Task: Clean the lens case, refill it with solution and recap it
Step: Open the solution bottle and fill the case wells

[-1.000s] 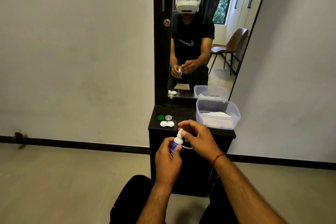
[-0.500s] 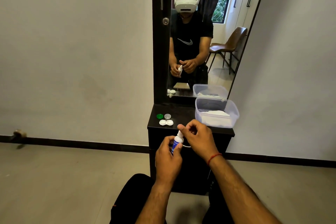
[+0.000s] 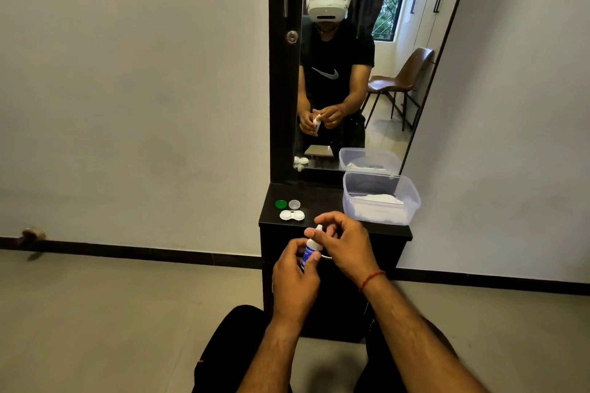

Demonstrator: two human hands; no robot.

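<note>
Lens case (image 3: 291,215) white, uncapped, caps (image 3: 280,203) behind; left hand (image 3: 295,277) grips solution bottle (image 3: 309,253).

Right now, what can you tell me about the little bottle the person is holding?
The bottle is small and looks like plastic: a white body with a blue label and a white tapered top. It is held nearly upright, leaning slightly, in the air in front of the dark cabinet, not resting on it. The left hand grips its body; the right hand pinches its top with thumb and forefinger. Whether the cap is on or off cannot be told.
</note>
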